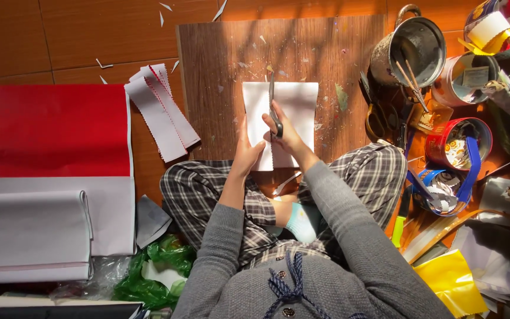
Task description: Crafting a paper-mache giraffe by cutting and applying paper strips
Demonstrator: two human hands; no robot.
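Note:
A white paper sheet (295,106) lies on a brown wooden board (219,71) in front of my crossed legs. My right hand (283,131) grips a pair of scissors (273,101) whose blades point away from me and cut up through the sheet. My left hand (245,152) holds the sheet's near left edge, where a narrow strip is separating. The sheet's near end is hidden behind both hands.
Zigzag-edged white strips (160,109) lie left of the board. A large red and white sheet (48,133) and a white roll (28,227) fill the left. Metal pots (423,44), tins (458,142) and yellow paper (453,280) crowd the right. A green bag (149,277) sits by my knee.

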